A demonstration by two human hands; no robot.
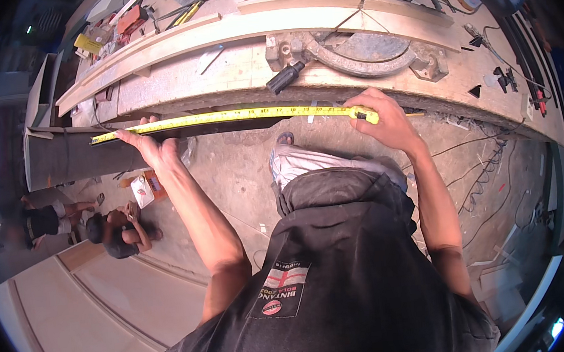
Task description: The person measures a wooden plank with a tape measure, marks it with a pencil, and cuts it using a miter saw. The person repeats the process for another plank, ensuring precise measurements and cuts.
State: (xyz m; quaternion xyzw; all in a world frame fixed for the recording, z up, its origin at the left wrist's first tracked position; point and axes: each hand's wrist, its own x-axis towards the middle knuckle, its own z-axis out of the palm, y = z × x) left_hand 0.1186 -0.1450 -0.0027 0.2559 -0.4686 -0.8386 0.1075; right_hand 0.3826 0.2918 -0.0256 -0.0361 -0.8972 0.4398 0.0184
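One tape measure (236, 115) is extended between the two hands, crossing in front of the near edge of the bench (187, 90). Step in hand, as judged: measuring a length, possibly along the dark strip (251, 124) directly below the blade. A sound reading would call for a straight, taut blade, a fixed free end and a square view of the scale. Left hand (149, 147): partly closed near the blade's free end, with digits on both sides of the blade; whether it also grips the dark strip cannot be determined. Right hand (385, 123): fingers curled around the yellow case (365, 115), gripping it; contact at the palm is hidden.
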